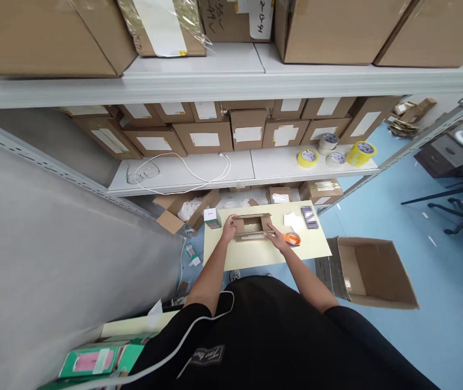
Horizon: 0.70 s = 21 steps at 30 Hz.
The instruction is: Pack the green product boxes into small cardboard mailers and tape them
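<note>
A small cardboard box (251, 236) stands on the pale yellow table (251, 261), its flaps raised and its middle open to view. My left hand (229, 227) grips the box's left end, fingers closed on the cardboard. At the opposite end, my right hand (275, 236) holds the box by its right front corner. Just right of that hand lies an orange tape dispenser (292, 239). White paper slips (294, 221) and a dark purple packet (309, 217) lie at the table's right. A small white and green box (212, 218) sits near the left edge.
A shelf (231, 170) above the table carries a white cable, glasses, tape rolls (308, 157) and labelled cartons (205, 135). A large open carton (372, 271) stands on the floor at right. A grey wall (72, 233) runs along the left.
</note>
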### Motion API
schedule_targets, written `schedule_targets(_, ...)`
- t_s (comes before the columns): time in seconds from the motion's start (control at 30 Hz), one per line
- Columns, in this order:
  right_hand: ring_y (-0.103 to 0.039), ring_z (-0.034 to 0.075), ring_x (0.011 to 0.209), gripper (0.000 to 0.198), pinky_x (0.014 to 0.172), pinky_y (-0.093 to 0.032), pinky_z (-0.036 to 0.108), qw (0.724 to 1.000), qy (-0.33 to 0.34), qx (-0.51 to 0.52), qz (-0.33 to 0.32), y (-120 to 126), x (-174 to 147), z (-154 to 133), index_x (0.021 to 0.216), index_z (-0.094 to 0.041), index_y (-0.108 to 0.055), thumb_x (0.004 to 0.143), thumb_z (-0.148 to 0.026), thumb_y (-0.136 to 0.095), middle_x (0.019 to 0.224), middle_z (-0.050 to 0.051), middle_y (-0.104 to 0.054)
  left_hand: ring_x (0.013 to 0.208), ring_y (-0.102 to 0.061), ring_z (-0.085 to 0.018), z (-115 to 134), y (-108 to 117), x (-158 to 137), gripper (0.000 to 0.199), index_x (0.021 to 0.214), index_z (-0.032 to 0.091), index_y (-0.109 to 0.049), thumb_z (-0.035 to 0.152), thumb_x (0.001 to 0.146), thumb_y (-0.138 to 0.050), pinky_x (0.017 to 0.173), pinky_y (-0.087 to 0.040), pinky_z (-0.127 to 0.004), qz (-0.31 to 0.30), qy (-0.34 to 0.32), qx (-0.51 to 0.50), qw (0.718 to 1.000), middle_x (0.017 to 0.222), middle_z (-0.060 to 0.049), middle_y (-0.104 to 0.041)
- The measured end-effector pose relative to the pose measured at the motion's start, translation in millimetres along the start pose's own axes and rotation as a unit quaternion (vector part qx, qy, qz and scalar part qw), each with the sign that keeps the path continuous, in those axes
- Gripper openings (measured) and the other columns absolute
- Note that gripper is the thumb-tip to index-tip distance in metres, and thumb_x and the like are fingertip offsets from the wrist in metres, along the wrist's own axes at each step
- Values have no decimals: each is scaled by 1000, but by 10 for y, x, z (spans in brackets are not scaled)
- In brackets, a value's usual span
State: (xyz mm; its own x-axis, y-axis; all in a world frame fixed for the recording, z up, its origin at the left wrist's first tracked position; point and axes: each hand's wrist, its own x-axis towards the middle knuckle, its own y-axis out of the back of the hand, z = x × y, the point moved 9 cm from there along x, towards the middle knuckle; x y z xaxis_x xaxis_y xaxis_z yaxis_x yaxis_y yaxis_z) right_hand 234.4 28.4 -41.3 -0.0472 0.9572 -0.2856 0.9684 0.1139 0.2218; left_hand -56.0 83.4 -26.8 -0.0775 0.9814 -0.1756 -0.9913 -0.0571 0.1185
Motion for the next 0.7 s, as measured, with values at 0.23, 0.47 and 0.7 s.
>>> schedule_targets(0.23, -68, 31, 120, 69, 109, -50, 49, 997, 2, -21, 70, 7, 59, 200, 136, -25, -58, 81, -66, -70, 138, 13, -70, 132, -59, -27, -157, -15, -225, 43, 126, 26, -70, 34, 83, -71, 112, -47, -37, -20, 57, -14, 998, 139, -6, -67)
schedule_targets(0.47, -71, 28, 112, 85, 103, -53, 44, 988, -81, -61, 120, 48, 137, 270, 150, -23, -45, 78, -55, -75, 141, 16, -67, 132, -59, -25, -123, -106, -383, 51, 142, 26, -59, 36, 92, -65, 118, -43, -40, -3, 63, 93, 994, 148, -6, -62)
schedule_targets(0.7, -65, 36, 128, 76, 113, -47, 50, 984, -130, -108, 47, -81, 44, 379, 153, -27, -53, 83, -47, -76, 133, 11, -72, 128, -63, -28, -156, -94, -513, 41, 136, 28, -59, 32, 95, -59, 113, -46, -40, 57, 111, 164, 979, 139, -4, -68)
